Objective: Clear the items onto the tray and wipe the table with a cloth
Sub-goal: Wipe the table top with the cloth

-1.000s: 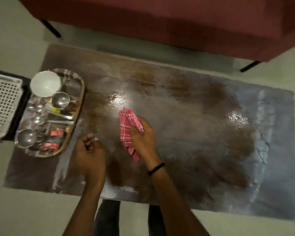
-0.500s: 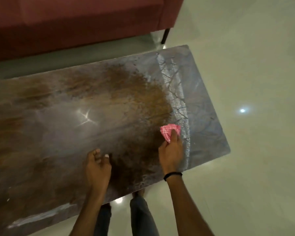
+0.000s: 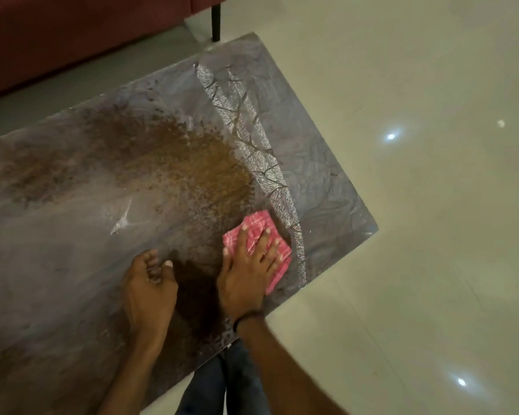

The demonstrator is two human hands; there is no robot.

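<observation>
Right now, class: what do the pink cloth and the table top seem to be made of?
Pink cloth: woven fabric, matte, judging by its checked pattern and soft folds. Table top: probably polished stone or glossy laminate; veined pattern, sharp light glints.

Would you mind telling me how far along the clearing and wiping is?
Clearing looks done: no items show on the table in view, though the tray is out of frame. In hand: the right hand presses the red checked cloth flat near the right end, left hand braced beside it. Left: probably the end strip past the cloth.
</observation>
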